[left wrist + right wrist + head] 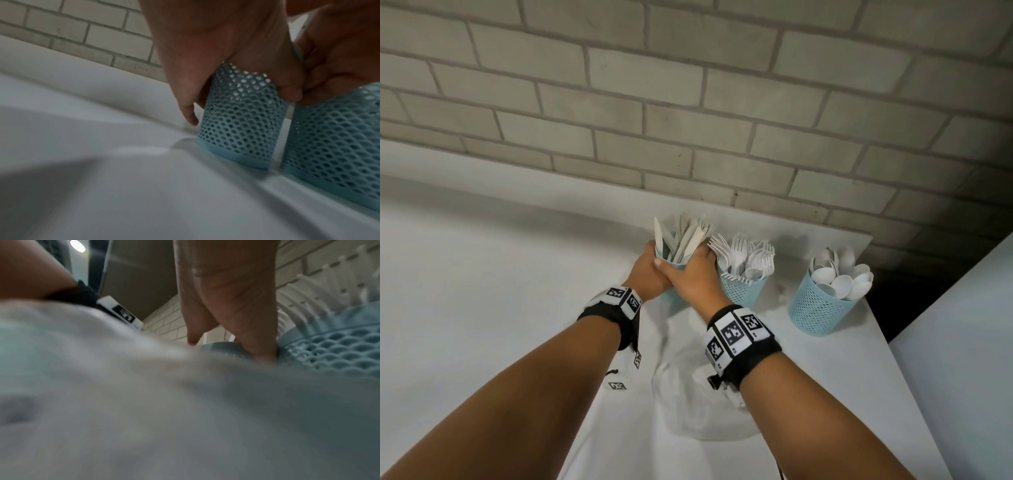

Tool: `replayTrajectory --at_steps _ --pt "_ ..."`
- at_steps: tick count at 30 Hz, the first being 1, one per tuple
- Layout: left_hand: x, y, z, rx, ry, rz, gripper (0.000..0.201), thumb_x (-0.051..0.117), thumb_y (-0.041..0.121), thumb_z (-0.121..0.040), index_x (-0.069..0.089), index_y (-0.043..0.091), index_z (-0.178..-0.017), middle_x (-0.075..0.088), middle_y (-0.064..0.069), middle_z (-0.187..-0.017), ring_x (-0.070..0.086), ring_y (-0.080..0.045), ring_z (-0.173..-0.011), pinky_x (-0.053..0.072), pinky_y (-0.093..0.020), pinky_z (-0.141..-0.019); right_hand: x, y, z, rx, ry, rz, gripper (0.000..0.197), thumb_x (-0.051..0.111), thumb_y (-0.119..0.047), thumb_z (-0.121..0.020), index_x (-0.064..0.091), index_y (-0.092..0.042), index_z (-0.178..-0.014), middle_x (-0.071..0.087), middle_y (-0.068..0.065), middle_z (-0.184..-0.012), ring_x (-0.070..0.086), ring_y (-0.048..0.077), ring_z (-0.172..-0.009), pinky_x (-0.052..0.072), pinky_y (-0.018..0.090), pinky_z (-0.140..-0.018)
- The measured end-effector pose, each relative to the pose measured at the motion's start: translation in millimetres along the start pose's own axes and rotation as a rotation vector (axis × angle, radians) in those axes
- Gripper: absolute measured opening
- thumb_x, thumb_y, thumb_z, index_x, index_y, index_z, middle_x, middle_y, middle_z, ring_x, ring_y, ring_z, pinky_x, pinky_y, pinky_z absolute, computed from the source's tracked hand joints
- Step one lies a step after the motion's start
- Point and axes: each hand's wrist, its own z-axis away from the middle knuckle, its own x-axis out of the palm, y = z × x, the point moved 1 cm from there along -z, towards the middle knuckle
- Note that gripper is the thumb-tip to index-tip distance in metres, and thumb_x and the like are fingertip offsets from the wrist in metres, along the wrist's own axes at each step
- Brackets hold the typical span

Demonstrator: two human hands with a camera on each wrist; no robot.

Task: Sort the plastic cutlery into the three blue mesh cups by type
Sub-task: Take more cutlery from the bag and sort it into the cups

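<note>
On the smooth white counter, both hands grip a round mesh cup.

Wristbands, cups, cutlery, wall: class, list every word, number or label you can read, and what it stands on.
No readable text anywhere.
Left wristband: black-and-white coded squares, no letters.
Right wristband: the same, plus tiny print too small to read.
Table: two loose coded squares, no words.

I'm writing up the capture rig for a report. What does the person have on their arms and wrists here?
Both forearms are bare, with no sleeves in view. Each wrist carries a black band: the left wrist band and the right wrist band are each faced with white square tiles printed with black fiducial patterns. A small dark fitting hangs beneath the right band. The left hand and right hand wear no gloves.
</note>
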Motion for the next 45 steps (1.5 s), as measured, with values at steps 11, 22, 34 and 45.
replayTrajectory --at_steps 11,22,34,45 --pt "-1.5 -4.9 -9.6 0.077 -0.155 0.067 0.11 0.088 0.034 -0.05 0.029 0.011 -0.14 0.059 0.005 -0.123 0.056 -0.001 -0.112 0.045 -0.019 -0.096 -1.5 -31.7 -42.8 -0.064 -0.035 0.158 0.118 0.068 -0.057 -0.074 -0.005 -0.003 -0.148 0.024 0.013 -0.155 0.015 0.03 -0.145 0.014 0.045 -0.117" --pt "3.6 -10.0 -9.8 0.087 -0.121 0.184 0.084 0.086 0.027 -0.042 0.05 0.018 -0.117 0.066 -0.009 -0.111 0.065 -0.019 -0.102 0.052 -0.037 -0.092 1.5 -23.2 -46.6 -0.301 0.064 0.052 0.017 0.057 -0.027 -0.082 0.049 -0.017 -0.094 0.063 0.004 -0.081 0.06 0.029 -0.077 0.045 0.033 -0.066" --pt "8.5 -7.7 -9.3 0.112 -0.148 0.21 0.071 0.085 0.004 -0.054 0.053 0.013 -0.117 0.067 -0.01 -0.108 0.066 -0.016 -0.098 0.053 -0.027 -0.086 -3.6 -19.6 -45.6 -0.266 0.039 0.083 0.038 0.062 -0.039 -0.08 0.052 -0.015 -0.109 0.068 0.004 -0.093 0.064 0.026 -0.083 0.054 0.038 -0.075" --pt "8.7 -20.2 -15.9 0.111 -0.132 0.202 0.083 0.086 0.005 -0.055 0.045 0.012 -0.127 0.065 -0.008 -0.113 0.064 -0.019 -0.105 0.051 -0.042 -0.095 -4.5 -18.6 -50.7 -0.214 -0.002 -0.1 0.047 0.057 -0.04 -0.086 0.045 -0.02 -0.127 0.066 0.005 -0.111 0.063 0.026 -0.1 0.052 0.042 -0.087"
